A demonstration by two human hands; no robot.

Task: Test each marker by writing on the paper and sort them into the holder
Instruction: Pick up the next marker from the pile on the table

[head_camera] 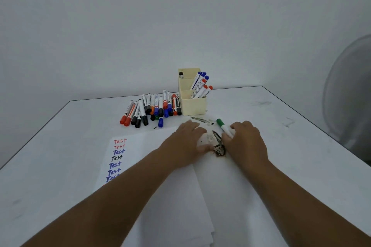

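The light is dim, flat and cool, giving the wall [180,16] and table [281,126] a grey-blue cast; no single source shows; shadows are faint and soft-edged, a thin one under the holder [192,104] and beneath the forearms; no glare anywhere; wide-angle distortion bends the table edges and stretches the arms toward the bottom corners; the fan [349,94] at the right edge is soft and hazy; fine detail looks slightly smeared

Matt paper [160,176], plastic holder [192,104]
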